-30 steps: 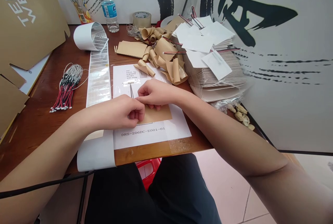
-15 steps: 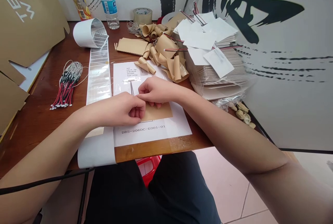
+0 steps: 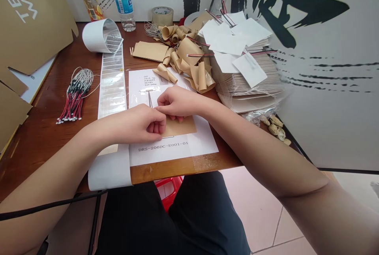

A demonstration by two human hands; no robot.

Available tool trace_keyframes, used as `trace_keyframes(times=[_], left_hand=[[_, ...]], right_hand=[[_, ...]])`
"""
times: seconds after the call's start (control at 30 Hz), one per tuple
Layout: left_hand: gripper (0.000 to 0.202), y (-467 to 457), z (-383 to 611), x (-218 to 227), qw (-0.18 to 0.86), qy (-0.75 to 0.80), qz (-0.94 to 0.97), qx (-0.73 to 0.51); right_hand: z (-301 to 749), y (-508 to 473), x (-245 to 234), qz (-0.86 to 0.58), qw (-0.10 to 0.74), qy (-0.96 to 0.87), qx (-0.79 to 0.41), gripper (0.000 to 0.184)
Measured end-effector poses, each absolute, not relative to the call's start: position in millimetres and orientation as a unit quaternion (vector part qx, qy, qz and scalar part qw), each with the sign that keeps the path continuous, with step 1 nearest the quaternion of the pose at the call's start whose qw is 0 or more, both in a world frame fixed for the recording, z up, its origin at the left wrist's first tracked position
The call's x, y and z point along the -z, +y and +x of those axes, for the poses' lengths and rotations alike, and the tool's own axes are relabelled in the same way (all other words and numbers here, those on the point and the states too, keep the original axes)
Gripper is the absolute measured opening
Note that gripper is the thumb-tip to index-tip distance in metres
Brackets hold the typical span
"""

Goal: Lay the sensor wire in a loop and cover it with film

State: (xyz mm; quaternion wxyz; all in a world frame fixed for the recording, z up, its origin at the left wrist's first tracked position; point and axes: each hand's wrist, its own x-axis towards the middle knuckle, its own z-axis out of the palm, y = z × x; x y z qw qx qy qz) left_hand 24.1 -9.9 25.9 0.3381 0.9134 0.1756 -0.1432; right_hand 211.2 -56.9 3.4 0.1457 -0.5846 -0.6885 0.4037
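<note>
A small sheet of brown paper (image 3: 182,125) lies flat on a white printed sheet (image 3: 174,154) near the table's front edge. My left hand (image 3: 143,124) is closed at the left end of the brown paper, fingers curled and fingertips against it. Just above and to the right, my right hand (image 3: 177,103) is closed over the paper's far edge, thumb and forefinger together and other fingers bent onto it. The two hands nearly touch. Whatever lies under the fingers is hidden. A picture of a wire lead (image 3: 150,98) shows on the printed sheet above my left hand.
To the left, a label roll (image 3: 95,36) trails a strip (image 3: 111,85) over the table edge. A wire bundle (image 3: 74,96) lies beyond it. Rolled brown papers (image 3: 189,55), a packing tape roll (image 3: 162,17), a water bottle (image 3: 124,8) and a card stack (image 3: 251,85) stand behind.
</note>
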Motion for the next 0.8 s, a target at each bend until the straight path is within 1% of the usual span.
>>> trace_keyframes(times=[0.53,0.8], left_hand=[[0.005,-13.8,26.6,-27.2,0.34,0.191,0.909,0.147],[0.006,-15.6,27.5,-26.1,0.333,0.189,0.913,0.142]], right_hand=[[210.4,-57.8,-3.7,-0.586,0.149,-0.696,-0.386,0.039],[210.4,-58.3,-2.8,-0.594,0.151,-0.685,-0.393,0.037]])
